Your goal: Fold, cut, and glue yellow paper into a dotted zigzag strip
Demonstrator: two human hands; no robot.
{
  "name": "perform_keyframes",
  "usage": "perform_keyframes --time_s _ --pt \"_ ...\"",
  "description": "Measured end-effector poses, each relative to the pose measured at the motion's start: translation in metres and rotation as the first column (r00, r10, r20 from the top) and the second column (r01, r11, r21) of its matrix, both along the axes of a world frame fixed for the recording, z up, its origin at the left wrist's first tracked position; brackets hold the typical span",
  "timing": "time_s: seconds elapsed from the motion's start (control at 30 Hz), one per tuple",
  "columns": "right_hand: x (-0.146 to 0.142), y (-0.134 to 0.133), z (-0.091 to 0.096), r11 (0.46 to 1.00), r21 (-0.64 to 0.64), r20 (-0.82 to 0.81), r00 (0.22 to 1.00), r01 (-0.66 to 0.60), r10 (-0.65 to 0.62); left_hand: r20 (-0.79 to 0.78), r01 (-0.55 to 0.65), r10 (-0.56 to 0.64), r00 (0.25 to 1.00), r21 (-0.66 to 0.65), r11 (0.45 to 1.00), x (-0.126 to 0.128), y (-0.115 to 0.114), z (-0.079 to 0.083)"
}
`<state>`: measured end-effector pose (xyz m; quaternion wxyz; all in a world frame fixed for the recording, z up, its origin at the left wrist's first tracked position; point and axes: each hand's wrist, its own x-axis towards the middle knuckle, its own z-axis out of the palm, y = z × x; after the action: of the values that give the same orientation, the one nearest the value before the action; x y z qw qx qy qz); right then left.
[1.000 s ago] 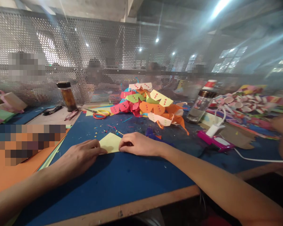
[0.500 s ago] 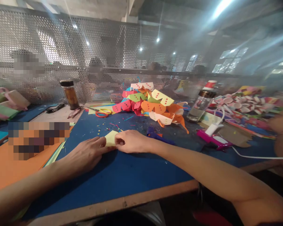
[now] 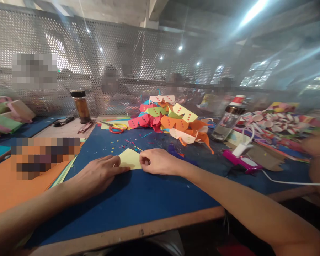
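A pale yellow sheet of paper (image 3: 130,159), folded with a pointed top, lies on the blue tabletop (image 3: 138,199) between my hands. My left hand (image 3: 104,170) rests flat at its left side, fingers stretched out and the index finger along the near edge. At the paper's right corner, my right hand (image 3: 158,161) is closed, fingers curled and thumb and forefinger pinched on it. The fingertips' exact grip is partly hidden. Behind my right wrist lies a dark blue tool (image 3: 176,151), partly covered.
Folded paper shapes with red dots (image 3: 173,121) are heaped behind. Scissors (image 3: 117,128), a brown jar (image 3: 80,106), a clear bottle (image 3: 226,122) and a magenta power strip (image 3: 242,161) with a white cable stand around. Orange sheets (image 3: 5,185) lie left; a person's arm shows at right.
My right hand has slid right along the paper's near edge, baring more of the yellow surface. My left hand stays in place. The view has shifted slightly.
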<state>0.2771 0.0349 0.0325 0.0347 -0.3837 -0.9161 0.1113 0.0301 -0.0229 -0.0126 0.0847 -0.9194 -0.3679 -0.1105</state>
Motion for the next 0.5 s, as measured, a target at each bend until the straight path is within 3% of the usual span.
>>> perform_keyframes --time_s 0.23,0.5 --pt "0.022 0.000 0.005 0.998 -0.005 0.000 0.998 0.069 -0.069 0.015 0.002 -0.002 1.000 -0.040 0.999 0.002 -0.006 0.011" --pt "0.031 0.000 0.006 0.996 -0.008 -0.015 0.996 0.083 -0.084 0.117 -0.045 0.046 0.992 -0.011 0.999 -0.013 -0.023 0.001"
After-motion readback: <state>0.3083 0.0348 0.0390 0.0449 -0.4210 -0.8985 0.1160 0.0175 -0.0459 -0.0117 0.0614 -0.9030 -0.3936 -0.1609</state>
